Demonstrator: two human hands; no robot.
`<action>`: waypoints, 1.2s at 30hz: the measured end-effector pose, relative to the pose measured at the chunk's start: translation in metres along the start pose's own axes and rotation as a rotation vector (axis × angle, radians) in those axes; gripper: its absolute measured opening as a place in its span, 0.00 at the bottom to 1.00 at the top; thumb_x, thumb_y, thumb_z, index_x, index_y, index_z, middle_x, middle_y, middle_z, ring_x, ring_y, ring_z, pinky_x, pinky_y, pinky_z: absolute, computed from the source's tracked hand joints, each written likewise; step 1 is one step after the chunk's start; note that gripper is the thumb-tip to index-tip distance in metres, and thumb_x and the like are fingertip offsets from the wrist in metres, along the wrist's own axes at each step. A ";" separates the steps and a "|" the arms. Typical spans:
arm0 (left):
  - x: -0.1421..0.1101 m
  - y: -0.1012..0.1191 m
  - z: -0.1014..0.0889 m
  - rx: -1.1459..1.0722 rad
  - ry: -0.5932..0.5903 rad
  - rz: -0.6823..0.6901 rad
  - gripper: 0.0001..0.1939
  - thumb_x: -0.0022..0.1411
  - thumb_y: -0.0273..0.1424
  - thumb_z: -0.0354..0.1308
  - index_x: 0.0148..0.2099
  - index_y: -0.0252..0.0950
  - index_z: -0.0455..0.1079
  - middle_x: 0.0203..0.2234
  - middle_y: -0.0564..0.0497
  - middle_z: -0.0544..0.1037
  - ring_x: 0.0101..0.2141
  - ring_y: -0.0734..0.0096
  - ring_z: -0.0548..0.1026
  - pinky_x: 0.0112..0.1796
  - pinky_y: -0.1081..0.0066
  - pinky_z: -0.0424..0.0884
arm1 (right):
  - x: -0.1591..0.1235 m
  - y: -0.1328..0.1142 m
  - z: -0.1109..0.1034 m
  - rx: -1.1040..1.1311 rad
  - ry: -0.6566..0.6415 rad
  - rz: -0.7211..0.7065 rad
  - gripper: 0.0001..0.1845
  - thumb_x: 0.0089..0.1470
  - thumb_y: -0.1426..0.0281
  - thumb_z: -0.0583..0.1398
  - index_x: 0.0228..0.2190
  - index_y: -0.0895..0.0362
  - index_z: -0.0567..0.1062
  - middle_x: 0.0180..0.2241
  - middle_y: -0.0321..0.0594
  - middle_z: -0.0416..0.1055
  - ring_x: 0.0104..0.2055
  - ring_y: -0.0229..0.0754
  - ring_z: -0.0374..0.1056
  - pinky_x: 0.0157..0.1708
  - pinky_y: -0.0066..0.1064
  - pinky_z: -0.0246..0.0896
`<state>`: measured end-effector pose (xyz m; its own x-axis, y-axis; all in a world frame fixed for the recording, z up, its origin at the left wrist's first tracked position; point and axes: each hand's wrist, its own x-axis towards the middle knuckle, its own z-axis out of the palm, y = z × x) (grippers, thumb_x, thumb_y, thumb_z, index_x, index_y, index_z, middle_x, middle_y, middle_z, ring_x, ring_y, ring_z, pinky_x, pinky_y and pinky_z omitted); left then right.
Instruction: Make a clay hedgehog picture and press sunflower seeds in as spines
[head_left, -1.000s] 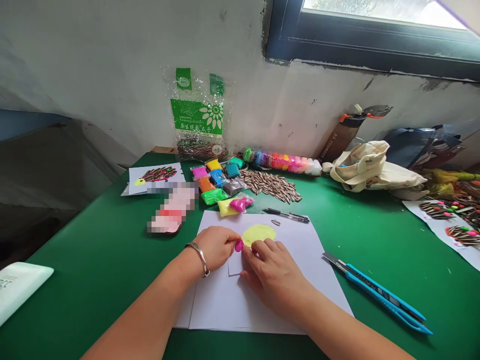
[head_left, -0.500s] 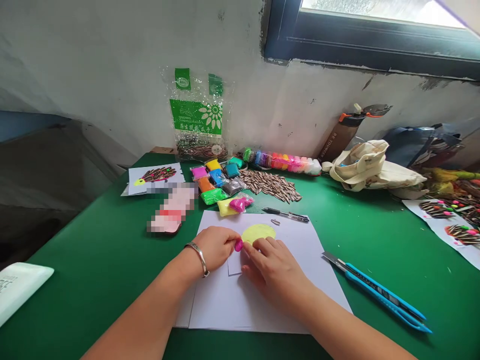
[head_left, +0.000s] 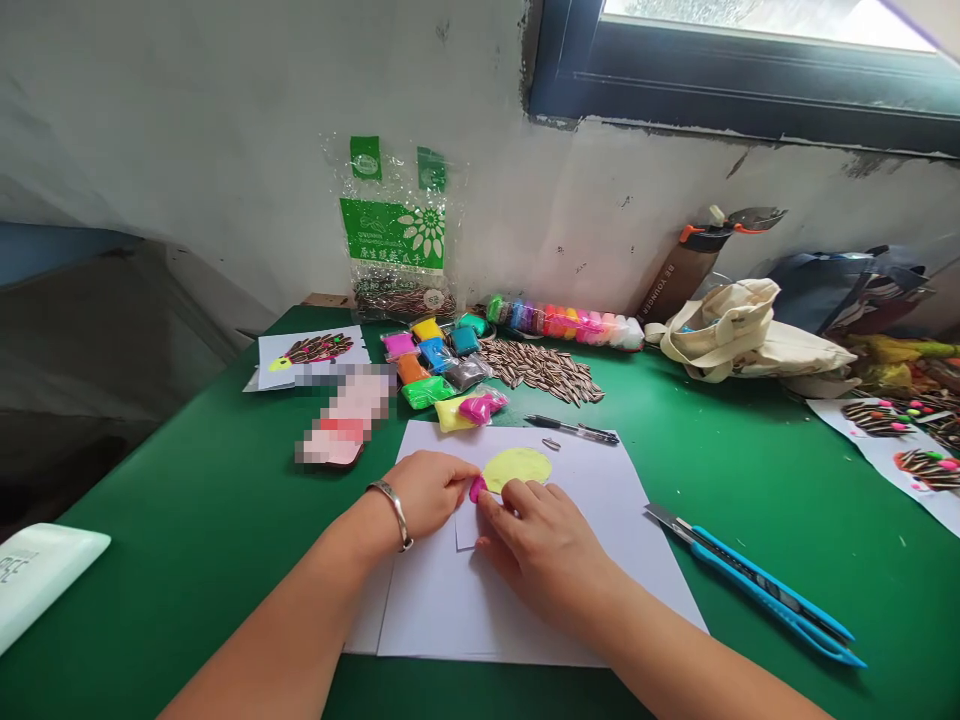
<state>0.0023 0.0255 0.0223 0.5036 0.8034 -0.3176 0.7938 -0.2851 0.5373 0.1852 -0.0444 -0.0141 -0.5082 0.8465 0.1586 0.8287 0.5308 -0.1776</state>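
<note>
My left hand point(head_left: 427, 493), with a metal bangle on the wrist, pinches a small pink clay ball point(head_left: 477, 488) at the left edge of a flat yellow clay disc point(head_left: 517, 466). My right hand point(head_left: 541, 545) rests palm down beside it, fingers curled, fingertips touching the pink ball and the disc's lower edge. Both work on a small white card lying on larger white paper sheets point(head_left: 592, 500) on the green table point(head_left: 195, 520).
Coloured clay packets point(head_left: 435, 365), a pile of sunflower seeds point(head_left: 541, 368), a seed bag point(head_left: 394, 235), a clay-pot strip point(head_left: 562, 322), a pen point(head_left: 571, 430) and a blue utility knife point(head_left: 757, 583) lie around. A cloth bag point(head_left: 739, 340), bottle point(head_left: 686, 262) and finished seed pictures point(head_left: 892, 440) sit right; a seed picture card point(head_left: 311, 352) sits left.
Hardly anything moves: my right hand's fingers have shifted slightly left toward the pink ball, and my left hand keeps its pinch.
</note>
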 end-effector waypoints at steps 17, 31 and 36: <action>-0.001 -0.004 0.003 0.012 -0.011 0.007 0.16 0.59 0.30 0.49 0.42 0.49 0.77 0.35 0.55 0.82 0.38 0.65 0.76 0.36 0.74 0.66 | -0.002 -0.002 -0.004 0.022 -0.002 -0.051 0.21 0.59 0.67 0.56 0.53 0.56 0.67 0.37 0.44 0.67 0.35 0.44 0.61 0.32 0.36 0.50; -0.005 0.001 0.004 0.163 0.011 0.032 0.16 0.63 0.31 0.47 0.44 0.46 0.76 0.38 0.51 0.80 0.41 0.62 0.76 0.40 0.70 0.67 | -0.001 -0.001 -0.008 0.058 -0.077 -0.035 0.22 0.58 0.67 0.57 0.54 0.55 0.66 0.39 0.43 0.67 0.37 0.43 0.61 0.34 0.36 0.51; -0.012 0.008 0.005 0.322 -0.003 0.017 0.20 0.64 0.31 0.44 0.51 0.48 0.72 0.39 0.49 0.81 0.39 0.58 0.77 0.35 0.66 0.69 | -0.001 -0.001 -0.006 0.065 -0.070 -0.040 0.21 0.59 0.67 0.56 0.53 0.56 0.67 0.38 0.44 0.67 0.37 0.44 0.61 0.33 0.36 0.51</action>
<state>0.0040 0.0115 0.0264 0.5186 0.7956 -0.3132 0.8520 -0.4500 0.2676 0.1863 -0.0461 -0.0083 -0.5580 0.8239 0.0991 0.7913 0.5643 -0.2355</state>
